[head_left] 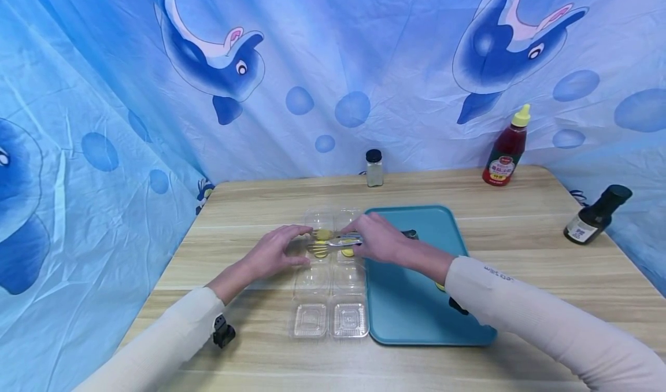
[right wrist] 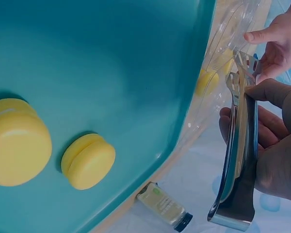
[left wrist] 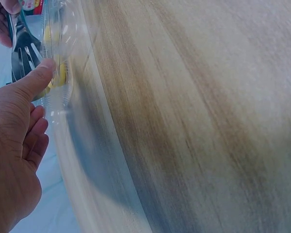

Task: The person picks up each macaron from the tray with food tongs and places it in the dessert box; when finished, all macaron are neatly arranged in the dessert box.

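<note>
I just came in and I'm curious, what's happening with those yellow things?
A person's right hand holds metal tongs over clear plastic packaging, with the left hand at its edge. Some yellow pieces are in the packaging, and more yellow pieces are on the teal tray.

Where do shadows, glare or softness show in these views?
Head: small glints on the clear boxes; left wrist: a broad shadow across the table, its grain soft toward the right; right wrist: bright reflections along the tongs, a dim shadow over the upper tray, and a darker one beside the small yellow piece.
</note>
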`<action>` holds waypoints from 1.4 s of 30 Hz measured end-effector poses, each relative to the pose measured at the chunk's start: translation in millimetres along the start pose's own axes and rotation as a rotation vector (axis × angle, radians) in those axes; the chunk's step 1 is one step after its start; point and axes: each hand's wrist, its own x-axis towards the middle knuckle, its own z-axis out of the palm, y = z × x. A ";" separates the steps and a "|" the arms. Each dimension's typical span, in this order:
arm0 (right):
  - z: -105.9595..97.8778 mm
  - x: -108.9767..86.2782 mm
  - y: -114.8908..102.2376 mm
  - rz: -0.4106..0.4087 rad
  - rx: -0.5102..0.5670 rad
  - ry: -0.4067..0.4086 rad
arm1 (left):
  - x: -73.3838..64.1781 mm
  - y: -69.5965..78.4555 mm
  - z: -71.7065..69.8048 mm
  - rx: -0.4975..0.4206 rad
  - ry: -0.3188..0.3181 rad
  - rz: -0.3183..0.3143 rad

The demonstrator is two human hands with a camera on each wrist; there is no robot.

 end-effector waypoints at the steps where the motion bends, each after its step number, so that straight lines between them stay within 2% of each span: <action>1: 0.3 0.0 0.1 0.001 0.000 -0.001 | 0.1 0.0 0.0 0.001 0.000 0.000; 12: 5.5 -0.3 3.6 0.001 0.013 0.019 | 0.2 0.5 1.1 0.000 0.001 0.002; 16: 4.5 -0.4 3.4 0.006 0.003 -0.003 | 0.4 0.7 1.6 -0.001 0.005 0.005; 22: -7.4 -3.3 1.6 0.038 0.050 -0.033 | 0.0 0.9 1.5 -0.002 0.001 -0.013; 26: -21.3 -6.6 4.8 -0.013 0.053 -0.008 | -0.4 0.4 1.3 0.007 -0.009 -0.024; 31: -38.9 -18.1 15.0 -0.032 0.066 0.015 | 0.3 1.5 0.8 -0.005 -0.014 -0.018; 42: -69.5 -65.0 47.4 0.057 0.061 0.028 | -1.5 0.9 1.3 -0.002 -0.001 0.001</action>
